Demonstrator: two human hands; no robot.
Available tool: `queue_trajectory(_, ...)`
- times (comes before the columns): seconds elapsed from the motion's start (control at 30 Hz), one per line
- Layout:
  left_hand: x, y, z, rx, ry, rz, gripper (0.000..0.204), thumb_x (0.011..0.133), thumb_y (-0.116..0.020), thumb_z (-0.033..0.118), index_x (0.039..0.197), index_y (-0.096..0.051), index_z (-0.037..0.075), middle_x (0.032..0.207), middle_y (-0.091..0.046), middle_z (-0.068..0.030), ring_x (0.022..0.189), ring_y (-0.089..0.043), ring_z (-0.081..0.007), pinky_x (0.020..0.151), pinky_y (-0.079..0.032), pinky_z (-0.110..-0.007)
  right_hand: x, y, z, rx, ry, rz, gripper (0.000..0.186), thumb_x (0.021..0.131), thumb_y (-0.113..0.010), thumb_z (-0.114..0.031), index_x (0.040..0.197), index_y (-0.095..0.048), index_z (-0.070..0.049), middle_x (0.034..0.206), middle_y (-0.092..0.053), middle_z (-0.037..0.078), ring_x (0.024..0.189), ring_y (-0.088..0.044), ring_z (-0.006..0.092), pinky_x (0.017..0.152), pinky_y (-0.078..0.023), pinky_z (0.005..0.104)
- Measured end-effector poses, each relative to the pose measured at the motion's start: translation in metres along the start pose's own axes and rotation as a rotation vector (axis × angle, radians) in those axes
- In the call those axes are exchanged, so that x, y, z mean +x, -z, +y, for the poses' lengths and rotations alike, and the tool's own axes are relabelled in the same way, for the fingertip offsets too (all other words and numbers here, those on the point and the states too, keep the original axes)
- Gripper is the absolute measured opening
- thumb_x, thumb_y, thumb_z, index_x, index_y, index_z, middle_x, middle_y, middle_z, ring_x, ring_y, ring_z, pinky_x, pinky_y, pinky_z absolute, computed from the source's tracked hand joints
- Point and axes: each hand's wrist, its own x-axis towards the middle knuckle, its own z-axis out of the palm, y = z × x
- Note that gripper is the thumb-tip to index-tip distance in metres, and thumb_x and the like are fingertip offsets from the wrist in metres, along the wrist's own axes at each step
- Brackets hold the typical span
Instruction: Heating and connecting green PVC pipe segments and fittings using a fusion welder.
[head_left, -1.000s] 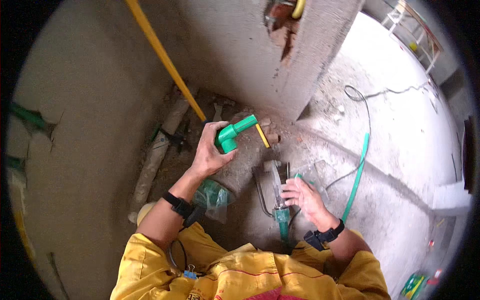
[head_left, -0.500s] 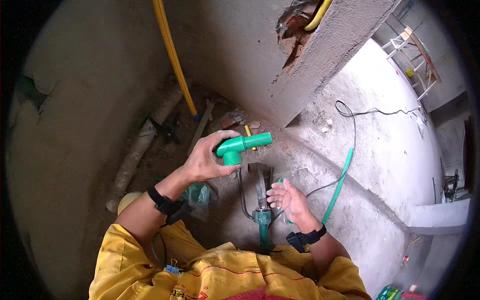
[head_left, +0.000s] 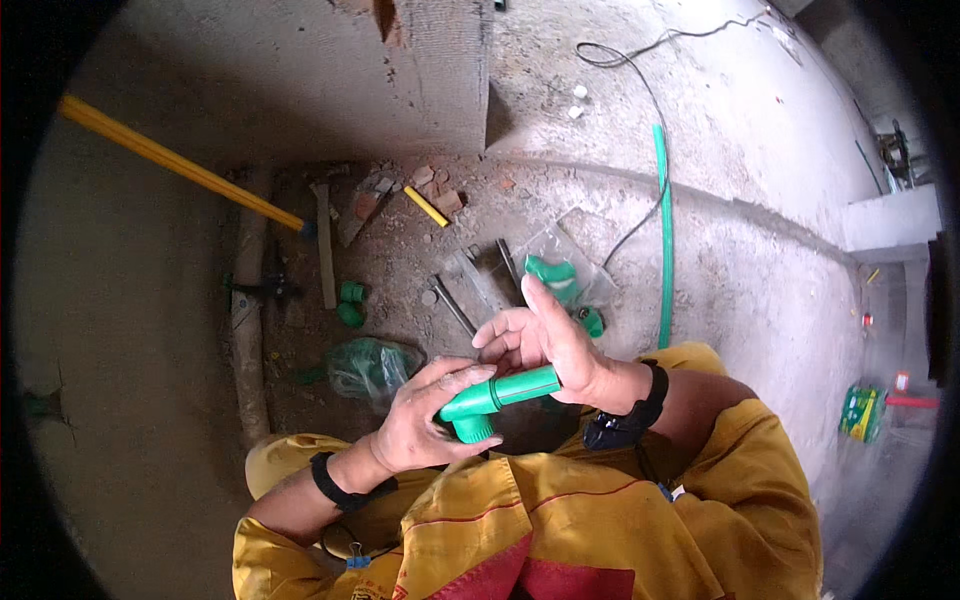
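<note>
My left hand [head_left: 425,418] is closed round a green plastic pipe fitting [head_left: 468,403], whose ribbed socket points down toward my body. From its other end a short green pipe [head_left: 526,386] with a thin dark stripe extends to the right. My right hand [head_left: 550,345] is open, fingers stretched, with the base of its palm at the free end of that short pipe. Whether palm and pipe touch I cannot tell. Beyond the hands, two dark metal bars [head_left: 455,305] lie on the floor; what they belong to is hidden.
Clear bags with green fittings lie ahead [head_left: 555,272] and left [head_left: 372,366]. A long green pipe [head_left: 664,240] and a black cable [head_left: 650,205] lie to the right. Yellow pipes [head_left: 180,160] slant down left, near rubble [head_left: 440,185] and a floor-level pipe [head_left: 250,340].
My left hand has brought the fitting down closer to my body. My right hand has come to the short pipe's free end. The view has shifted, showing more floor.
</note>
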Motion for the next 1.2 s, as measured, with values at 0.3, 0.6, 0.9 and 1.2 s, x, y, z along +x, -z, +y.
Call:
queue_trajectory(0.3,-0.007,-0.021,0.002,0.016,-0.008,-0.025,0.066,0.066,-0.082,0.007,0.125,-0.053,0.0,0.12,-0.059,-0.021,0.106,-0.063,-0.0326,0.089,-0.052,-0.036,-0.002,0.01,0.017,-0.088,0.022,-0.019,0.071,0.092,-0.03,-0.067,0.096,-0.058,-0.002,0.074,-0.059,0.008,0.066,-0.058,0.017,0.061,-0.046,0.0288)
queue_trajectory(0.6,-0.007,-0.021,-0.001,0.052,-0.034,-0.036,0.066,0.066,-0.082,0.008,0.125,-0.054,0.0,0.119,-0.06,-0.0205,0.105,-0.063,-0.0322,0.088,-0.052,-0.036,-0.004,0.015,0.023,-0.143,0.066,-0.025,0.068,0.092,-0.036,-0.065,0.096,-0.058,-0.001,0.076,-0.06,0.007,0.065,-0.058,0.0158,0.06,-0.049,0.0282)
queue_trajectory(0.9,-0.004,-0.004,0.001,0.118,-0.026,-0.028,0.075,0.063,-0.083,0.009,0.129,-0.05,-0.001,0.121,-0.059,-0.0202,0.108,-0.061,-0.0333,0.091,-0.05,-0.037,-0.005,0.005,0.006,0.052,0.012,-0.096,0.074,0.09,-0.032,-0.071,0.101,-0.058,-0.003,0.089,-0.06,0.009,0.079,-0.061,0.0198,0.073,-0.05,0.0321)
queue_trajectory(1.2,-0.014,-0.013,-0.007,0.117,-0.103,-0.097,0.074,0.064,-0.081,0.008,0.129,-0.049,-0.001,0.125,-0.056,-0.0199,0.114,-0.057,-0.0355,0.094,-0.048,-0.041,-0.009,0.005,0.021,0.015,0.066,-0.091,0.067,0.092,-0.036,-0.065,0.104,-0.057,-0.002,0.089,-0.058,0.006,0.075,-0.06,0.0164,0.065,-0.05,0.0292)
